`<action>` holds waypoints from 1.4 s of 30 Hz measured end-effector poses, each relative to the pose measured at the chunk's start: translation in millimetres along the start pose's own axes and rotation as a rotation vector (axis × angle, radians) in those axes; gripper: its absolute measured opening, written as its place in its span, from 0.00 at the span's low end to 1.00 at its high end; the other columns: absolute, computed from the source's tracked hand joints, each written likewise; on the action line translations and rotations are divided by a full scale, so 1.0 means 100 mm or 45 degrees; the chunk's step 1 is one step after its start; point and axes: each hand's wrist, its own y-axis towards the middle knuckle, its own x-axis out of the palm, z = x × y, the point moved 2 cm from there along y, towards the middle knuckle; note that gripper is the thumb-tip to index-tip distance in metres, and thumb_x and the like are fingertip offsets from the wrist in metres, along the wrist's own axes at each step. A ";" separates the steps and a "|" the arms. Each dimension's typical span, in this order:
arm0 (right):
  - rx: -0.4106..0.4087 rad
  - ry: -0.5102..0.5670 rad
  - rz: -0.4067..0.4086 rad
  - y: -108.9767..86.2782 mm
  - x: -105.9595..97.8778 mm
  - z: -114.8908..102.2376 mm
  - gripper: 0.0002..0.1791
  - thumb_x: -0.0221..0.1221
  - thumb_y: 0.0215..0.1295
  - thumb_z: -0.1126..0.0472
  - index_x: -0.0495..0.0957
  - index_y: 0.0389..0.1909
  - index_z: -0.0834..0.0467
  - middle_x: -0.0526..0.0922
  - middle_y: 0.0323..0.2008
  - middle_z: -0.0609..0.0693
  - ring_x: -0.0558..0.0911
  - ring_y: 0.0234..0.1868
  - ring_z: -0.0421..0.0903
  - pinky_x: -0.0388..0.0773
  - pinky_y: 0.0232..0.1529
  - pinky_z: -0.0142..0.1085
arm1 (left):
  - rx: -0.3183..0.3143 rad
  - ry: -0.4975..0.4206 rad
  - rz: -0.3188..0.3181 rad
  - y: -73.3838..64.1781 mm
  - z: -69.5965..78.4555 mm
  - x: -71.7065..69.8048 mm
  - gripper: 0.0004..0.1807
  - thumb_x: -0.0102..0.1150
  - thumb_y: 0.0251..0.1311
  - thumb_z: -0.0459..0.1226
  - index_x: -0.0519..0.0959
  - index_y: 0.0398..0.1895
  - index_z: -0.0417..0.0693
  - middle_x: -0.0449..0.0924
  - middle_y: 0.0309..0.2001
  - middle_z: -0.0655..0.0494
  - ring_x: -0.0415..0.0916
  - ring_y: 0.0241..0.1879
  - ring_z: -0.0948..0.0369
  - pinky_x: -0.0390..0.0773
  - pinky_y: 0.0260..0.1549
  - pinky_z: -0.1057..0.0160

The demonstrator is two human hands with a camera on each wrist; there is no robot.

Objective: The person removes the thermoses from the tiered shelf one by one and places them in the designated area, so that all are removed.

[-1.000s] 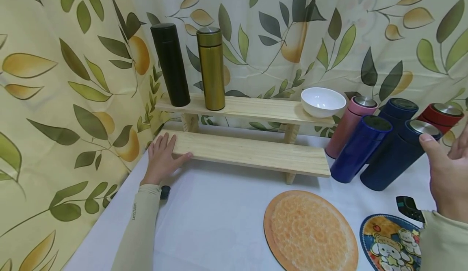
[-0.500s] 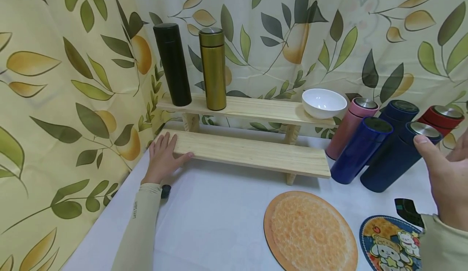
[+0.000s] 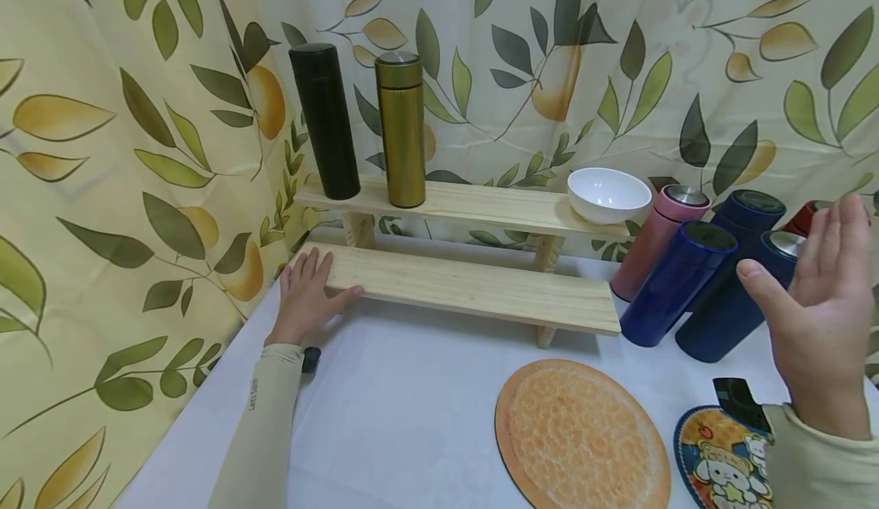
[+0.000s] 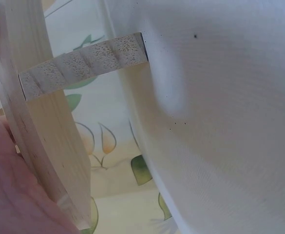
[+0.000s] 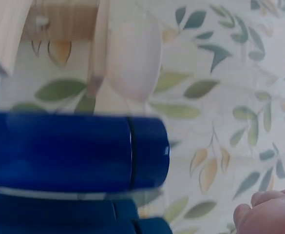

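Note:
In the head view my left hand (image 3: 305,295) rests on the left end of the lower step of a two-step wooden shelf (image 3: 467,280). Its fingers lie straight on top, with the thumb along the front edge. The left wrist view has this hand (image 4: 15,180) against the board, seen from below. Raised at the right, my right hand (image 3: 820,318) is spread and holds nothing. It overlaps a dark navy vacuum flask (image 3: 728,303) and partly covers a red one (image 3: 802,217). A bright blue flask (image 3: 676,284) stands nearby; the right wrist view shows this blue flask (image 5: 69,151) close up.
A black flask (image 3: 323,124) and a gold flask (image 3: 401,135) stand on the upper step, with a white bowl (image 3: 607,194) at its right end. A pink flask (image 3: 659,242) and another navy flask (image 3: 755,207) stand at right. A round orange mat (image 3: 584,433) and a cartoon mat (image 3: 721,455) lie in front.
My right hand has moved left and turned upright, its fingers now pointing up in front of the red flask. The left hand stays on the shelf.

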 end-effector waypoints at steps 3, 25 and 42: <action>0.005 0.285 -0.037 -0.05 0.10 0.01 0.55 0.55 0.66 0.86 0.41 0.88 0.57 0.37 0.88 0.50 0.39 0.86 0.43 0.35 0.78 0.28 | 0.000 0.001 0.003 0.00 -0.01 0.00 0.60 0.61 0.69 0.66 0.51 0.85 0.33 0.37 0.85 0.31 0.31 0.84 0.36 0.25 0.77 0.37; 0.153 0.252 -0.501 -0.41 0.78 0.15 0.44 0.56 0.72 0.80 0.57 0.84 0.54 0.63 0.79 0.56 0.61 0.78 0.50 0.63 0.72 0.28 | 0.003 -0.005 0.034 0.01 -0.04 0.01 0.59 0.62 0.69 0.65 0.52 0.85 0.33 0.39 0.85 0.31 0.33 0.83 0.36 0.27 0.77 0.38; -0.072 -0.282 -0.628 -0.25 1.26 0.30 0.49 0.67 0.69 0.65 0.54 0.87 0.48 0.47 0.87 0.50 0.41 0.86 0.46 0.37 0.80 0.59 | 0.022 -0.011 0.042 0.00 -0.05 0.03 0.59 0.62 0.68 0.65 0.52 0.85 0.34 0.39 0.85 0.32 0.32 0.84 0.38 0.27 0.78 0.39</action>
